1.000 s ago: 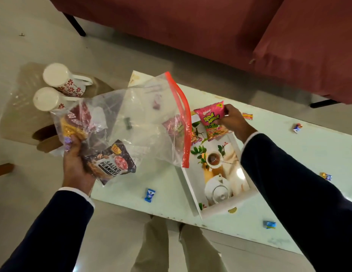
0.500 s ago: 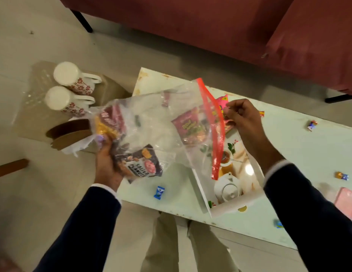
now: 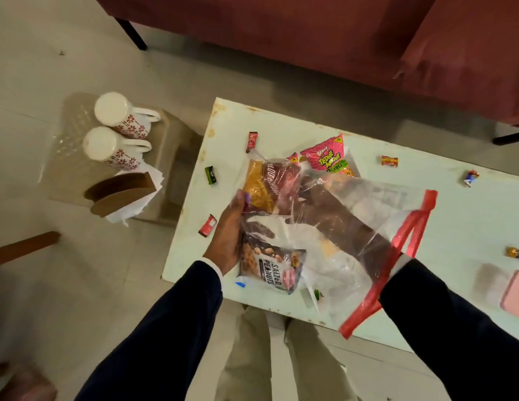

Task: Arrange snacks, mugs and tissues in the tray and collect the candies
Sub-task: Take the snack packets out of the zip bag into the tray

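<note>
Over the near-left corner of the pale green bench (image 3: 455,215), the left hand (image 3: 228,227) grips the bottom of a clear zip bag with a red seal strip (image 3: 368,209) from outside. The right hand (image 3: 319,209) is plunged deep inside it, forearm through the mouth; through the crinkled plastic I cannot tell whether its fingers grip anything. Inside the bag lie a maroon and yellow snack packet (image 3: 270,186) and a dark salted-peanuts packet (image 3: 271,266). A pink snack packet (image 3: 327,157) lies just beyond the bag; the tray cannot be made out.

Most of the task looks undone. Two white mugs with red flowers (image 3: 116,131) and a brown tissue holder with white tissues (image 3: 122,193) sit on a low plastic stool (image 3: 171,157) off the left edge. Wrapped candies (image 3: 389,161) lie scattered over the bench, uncollected.
</note>
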Motion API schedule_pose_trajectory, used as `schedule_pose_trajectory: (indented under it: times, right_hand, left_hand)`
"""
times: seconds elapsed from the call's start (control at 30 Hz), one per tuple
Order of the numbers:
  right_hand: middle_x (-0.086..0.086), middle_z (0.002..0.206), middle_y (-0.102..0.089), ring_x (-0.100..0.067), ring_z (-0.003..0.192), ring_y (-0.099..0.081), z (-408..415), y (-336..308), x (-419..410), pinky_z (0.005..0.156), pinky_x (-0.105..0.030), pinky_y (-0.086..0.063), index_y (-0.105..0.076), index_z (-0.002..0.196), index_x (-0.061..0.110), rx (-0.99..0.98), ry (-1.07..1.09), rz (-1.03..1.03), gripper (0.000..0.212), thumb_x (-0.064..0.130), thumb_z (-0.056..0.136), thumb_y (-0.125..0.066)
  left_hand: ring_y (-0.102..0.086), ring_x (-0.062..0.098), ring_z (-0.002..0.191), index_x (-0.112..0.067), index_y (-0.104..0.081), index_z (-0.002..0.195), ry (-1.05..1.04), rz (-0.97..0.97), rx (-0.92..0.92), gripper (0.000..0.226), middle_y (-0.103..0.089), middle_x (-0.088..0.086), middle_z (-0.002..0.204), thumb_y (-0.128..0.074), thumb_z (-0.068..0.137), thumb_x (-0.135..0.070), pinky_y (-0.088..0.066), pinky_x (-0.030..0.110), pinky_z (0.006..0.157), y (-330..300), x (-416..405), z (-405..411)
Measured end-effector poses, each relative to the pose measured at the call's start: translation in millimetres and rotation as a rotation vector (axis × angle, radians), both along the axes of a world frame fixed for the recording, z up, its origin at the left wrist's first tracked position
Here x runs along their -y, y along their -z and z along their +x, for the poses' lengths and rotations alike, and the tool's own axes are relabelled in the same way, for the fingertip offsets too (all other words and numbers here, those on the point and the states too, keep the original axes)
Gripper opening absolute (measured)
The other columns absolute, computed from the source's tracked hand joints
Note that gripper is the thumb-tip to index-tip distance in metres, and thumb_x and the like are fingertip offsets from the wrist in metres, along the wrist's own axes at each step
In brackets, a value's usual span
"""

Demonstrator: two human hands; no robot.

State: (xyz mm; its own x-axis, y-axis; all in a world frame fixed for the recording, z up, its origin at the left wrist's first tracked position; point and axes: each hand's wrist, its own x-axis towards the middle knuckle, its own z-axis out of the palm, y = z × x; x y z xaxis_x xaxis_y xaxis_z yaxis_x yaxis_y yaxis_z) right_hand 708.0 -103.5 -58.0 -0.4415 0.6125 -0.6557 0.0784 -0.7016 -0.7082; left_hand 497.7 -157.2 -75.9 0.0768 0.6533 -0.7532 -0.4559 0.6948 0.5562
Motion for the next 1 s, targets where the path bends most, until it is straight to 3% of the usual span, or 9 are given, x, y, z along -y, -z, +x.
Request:
schedule_pose_trajectory:
  times: [0.13, 0.23, 0.3, 0.4, 0.5, 0.63, 0.83, 0.93, 1.0]
  right_hand:
    - [-0.022, 0.134, -0.059, -0.023, 0.098, -0.062, -25, 1, -7, 0.069, -0.021, -0.059, -0.048, 0.14, -0.002, 0.202, -0.007, 0.019, 0.048, -0.008, 0.094, -0.06]
    - [-0.014, 0.108, -0.065, -0.02, 0.08, -0.064, -25, 1, -7, 0.06, -0.023, -0.06, -0.05, 0.136, -0.007, 0.328, 0.067, 0.113, 0.036, -0.004, 0.1, -0.052]
    - [-0.009, 0.093, -0.068, -0.02, 0.075, -0.068, -21, -6, -3, 0.062, -0.026, -0.061, -0.063, 0.117, -0.009, 0.222, 0.177, 0.162, 0.021, -0.004, 0.098, -0.056]
    - [-0.012, 0.089, -0.072, -0.021, 0.074, -0.072, -23, -15, 0, 0.065, -0.034, -0.063, -0.07, 0.093, 0.002, 0.14, 0.302, 0.185, 0.008, -0.002, 0.094, -0.063]
    - [-0.025, 0.092, -0.065, -0.031, 0.078, -0.068, -25, -19, -2, 0.075, -0.049, -0.061, -0.063, 0.101, -0.015, 0.2, 0.284, 0.188, 0.022, 0.007, 0.096, -0.063]
    - [0.0, 0.089, -0.063, 0.005, 0.06, -0.07, -8, -14, -8, 0.048, -0.013, -0.054, -0.057, 0.116, 0.006, 0.207, 0.219, 0.138, 0.017, -0.001, 0.101, -0.052]
    - [-0.015, 0.135, -0.063, -0.03, 0.117, -0.067, 40, -15, 4, 0.084, -0.049, -0.061, -0.047, 0.141, -0.003, 0.148, 0.134, 0.152, 0.05, -0.023, 0.095, -0.043]
    - [-0.028, 0.142, -0.053, -0.049, 0.128, -0.054, 58, -11, 7, 0.103, -0.068, -0.042, -0.04, 0.148, -0.004, 0.222, 0.081, 0.095, 0.052, -0.02, 0.099, -0.037]
    - [-0.032, 0.135, -0.057, -0.053, 0.124, -0.055, 63, -17, 0, 0.102, -0.067, -0.044, -0.045, 0.142, -0.008, 0.267, 0.052, 0.085, 0.044, -0.016, 0.099, -0.042]
  left_hand:
    - [-0.069, 0.044, 0.112, -0.01, -0.072, 0.122, 0.05, 0.016, -0.161, 0.051, -0.074, 0.022, 0.117, -0.05, 0.102, -0.052, -0.056, 0.056, 0.097, 2, 5, 5]
    - [-0.073, 0.036, 0.104, -0.012, -0.073, 0.117, 0.091, 0.1, -0.242, 0.044, -0.077, 0.017, 0.112, -0.055, 0.101, -0.049, -0.06, 0.049, 0.091, 4, 10, 5]
    - [-0.074, 0.022, 0.105, -0.023, -0.07, 0.119, 0.129, 0.136, -0.276, 0.041, -0.077, 0.003, 0.113, -0.053, 0.099, -0.054, -0.06, 0.04, 0.089, 3, 12, 7]
    - [-0.069, 0.014, 0.114, -0.032, -0.062, 0.128, 0.167, 0.132, -0.265, 0.049, -0.074, -0.004, 0.121, -0.045, 0.094, -0.063, -0.053, 0.037, 0.103, 2, 17, 16]
    - [-0.074, 0.016, 0.089, -0.033, -0.069, 0.103, 0.042, 0.095, -0.313, 0.034, -0.077, 0.0, 0.094, -0.044, 0.103, -0.055, -0.059, 0.037, 0.083, 5, 20, 22]
    - [-0.07, 0.02, 0.081, -0.029, -0.069, 0.116, -0.095, 0.106, -0.35, 0.033, -0.07, 0.002, 0.085, -0.042, 0.107, -0.046, -0.061, 0.031, 0.07, 7, 13, 18]
    - [-0.072, 0.019, 0.059, -0.023, -0.073, 0.112, -0.055, 0.181, -0.346, 0.033, -0.08, 0.005, 0.09, -0.045, 0.108, -0.04, -0.057, 0.028, 0.054, 4, -1, 1]
    - [-0.072, 0.025, 0.06, -0.01, -0.069, 0.118, -0.153, 0.164, -0.365, 0.039, -0.079, 0.018, 0.092, -0.043, 0.109, -0.038, -0.057, 0.029, 0.055, 8, -4, -15]
    - [-0.074, 0.029, 0.07, -0.006, -0.065, 0.121, -0.258, 0.127, -0.379, 0.041, -0.079, 0.019, 0.093, -0.043, 0.109, -0.038, -0.06, 0.033, 0.064, 11, -5, -30]
